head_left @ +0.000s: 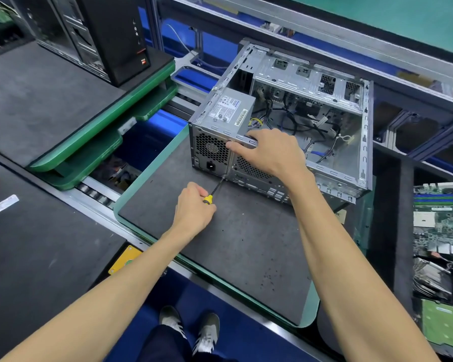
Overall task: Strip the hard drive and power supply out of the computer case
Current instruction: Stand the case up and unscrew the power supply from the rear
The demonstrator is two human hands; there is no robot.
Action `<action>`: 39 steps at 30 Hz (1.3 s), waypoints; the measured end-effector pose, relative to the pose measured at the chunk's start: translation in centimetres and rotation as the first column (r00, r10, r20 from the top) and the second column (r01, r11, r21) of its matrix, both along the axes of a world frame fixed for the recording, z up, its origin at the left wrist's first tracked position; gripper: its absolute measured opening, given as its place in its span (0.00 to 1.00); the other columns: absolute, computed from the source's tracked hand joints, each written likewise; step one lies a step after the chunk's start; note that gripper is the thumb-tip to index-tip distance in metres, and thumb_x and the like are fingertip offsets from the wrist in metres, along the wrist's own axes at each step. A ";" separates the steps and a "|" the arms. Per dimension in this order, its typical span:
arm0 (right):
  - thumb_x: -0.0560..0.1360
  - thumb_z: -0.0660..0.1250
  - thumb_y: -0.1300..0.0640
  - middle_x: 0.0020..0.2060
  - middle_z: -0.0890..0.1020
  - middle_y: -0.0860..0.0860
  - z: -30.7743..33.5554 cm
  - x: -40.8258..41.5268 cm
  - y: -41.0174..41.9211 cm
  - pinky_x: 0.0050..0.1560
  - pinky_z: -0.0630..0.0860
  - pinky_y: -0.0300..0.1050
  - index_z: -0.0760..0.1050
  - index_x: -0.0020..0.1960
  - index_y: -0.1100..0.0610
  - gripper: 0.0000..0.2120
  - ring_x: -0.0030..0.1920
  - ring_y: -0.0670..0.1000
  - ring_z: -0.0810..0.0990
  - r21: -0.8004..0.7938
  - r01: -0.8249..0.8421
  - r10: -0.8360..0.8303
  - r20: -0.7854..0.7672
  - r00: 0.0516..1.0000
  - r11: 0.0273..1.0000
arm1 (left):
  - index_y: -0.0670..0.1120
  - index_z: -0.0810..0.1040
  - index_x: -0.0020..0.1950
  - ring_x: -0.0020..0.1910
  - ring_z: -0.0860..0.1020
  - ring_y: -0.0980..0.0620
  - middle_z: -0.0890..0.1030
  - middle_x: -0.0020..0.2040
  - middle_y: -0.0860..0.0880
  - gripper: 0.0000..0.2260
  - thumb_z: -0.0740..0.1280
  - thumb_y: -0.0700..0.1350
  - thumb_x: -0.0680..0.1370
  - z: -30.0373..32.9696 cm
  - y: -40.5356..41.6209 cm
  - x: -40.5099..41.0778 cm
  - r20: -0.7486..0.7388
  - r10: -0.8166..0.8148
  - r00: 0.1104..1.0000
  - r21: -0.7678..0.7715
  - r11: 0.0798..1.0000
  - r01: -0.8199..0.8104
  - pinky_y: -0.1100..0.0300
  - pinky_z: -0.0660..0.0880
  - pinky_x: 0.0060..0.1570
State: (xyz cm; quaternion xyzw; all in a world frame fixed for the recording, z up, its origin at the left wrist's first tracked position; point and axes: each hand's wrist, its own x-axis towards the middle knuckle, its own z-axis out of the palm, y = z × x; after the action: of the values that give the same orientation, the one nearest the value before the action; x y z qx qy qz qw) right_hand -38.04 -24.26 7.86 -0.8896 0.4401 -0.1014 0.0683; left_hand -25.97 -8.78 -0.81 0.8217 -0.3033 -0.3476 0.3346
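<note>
An open metal computer case (pixel 361 142) lies on its side on a dark pallet (pixel 246 246). The grey power supply (pixel 226 109) with a label sits in its near left corner, and loose cables (pixel 298 121) lie inside. My right hand (pixel 270 150) grips the case's top rear rail beside the power supply. A yellow-and-black screwdriver (pixel 215 190) is in my left hand (pixel 194 207), with its tip against the rear panel below the power socket. No hard drive is visible inside the case.
A black tower PC (pixel 110 35) stands on stacked green-edged pallets (pixel 97 126) at the left. A motherboard (pixel 439 220), a heatsink and a green board lie at the right. Conveyor rollers (pixel 97 192) run under the pallets, and a metal frame stands behind.
</note>
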 end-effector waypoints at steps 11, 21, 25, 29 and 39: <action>0.72 0.53 0.21 0.53 0.85 0.52 0.0 0.0 -0.1 0.44 0.67 0.50 0.79 0.65 0.43 0.35 0.55 0.60 0.82 0.004 0.006 -0.006 -0.015 1.000 1.000 | 0.45 0.75 0.56 0.20 0.71 0.54 0.86 0.36 0.49 0.06 0.64 0.46 0.82 -0.3 0.1 0.5 -0.334 0.205 0.920 -0.036 0.973 -0.229 0.64 0.67 0.20; 0.72 0.53 0.21 0.38 0.80 0.49 0.1 0.0 0.1 0.41 0.66 0.48 0.81 0.59 0.43 0.34 0.48 0.59 0.82 0.000 0.011 -0.011 -0.019 1.000 1.000 | 0.49 0.72 0.47 0.41 0.78 0.51 0.80 0.41 0.51 0.11 0.75 0.45 0.74 -0.8 1.3 0.5 0.133 0.045 0.990 -0.085 0.996 -0.034 0.58 0.69 0.34; 0.72 0.53 0.21 0.42 0.84 0.50 0.1 -0.1 0.0 0.41 0.66 0.49 0.81 0.59 0.43 0.33 0.48 0.59 0.82 0.003 0.009 -0.009 -0.008 1.000 1.000 | 0.43 0.78 0.48 0.25 0.75 0.54 0.85 0.36 0.51 0.10 0.71 0.50 0.77 -0.9 1.3 0.7 -0.088 0.131 0.987 -0.079 0.987 -0.138 0.61 0.72 0.28; 0.72 0.53 0.21 0.41 0.84 0.50 0.1 0.0 0.1 0.42 0.66 0.49 0.81 0.60 0.43 0.34 0.48 0.58 0.83 -0.014 -0.003 0.003 -0.007 1.000 1.000 | 0.42 0.80 0.46 0.19 0.63 0.56 0.83 0.30 0.50 0.18 0.60 0.53 0.84 -0.5 0.6 1.0 -0.340 0.155 0.928 0.069 0.988 -0.140 0.67 0.59 0.19; 0.72 0.53 0.20 0.36 0.77 0.46 0.0 -0.1 0.0 0.42 0.65 0.48 0.80 0.60 0.39 0.32 0.48 0.58 0.82 -0.001 0.019 -0.019 0.001 1.000 1.000 | 0.42 0.76 0.45 0.27 0.69 0.52 0.82 0.38 0.44 0.10 0.74 0.47 0.76 -1.0 1.2 1.0 -0.268 0.190 0.944 -0.050 0.976 -0.211 0.62 0.65 0.24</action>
State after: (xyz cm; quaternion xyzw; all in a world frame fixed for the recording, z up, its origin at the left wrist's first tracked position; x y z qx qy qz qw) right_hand -38.18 -24.28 7.82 -0.8854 0.4484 -0.1026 0.0669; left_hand -25.01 -7.54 -1.79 0.7814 -0.1845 -0.4049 0.4374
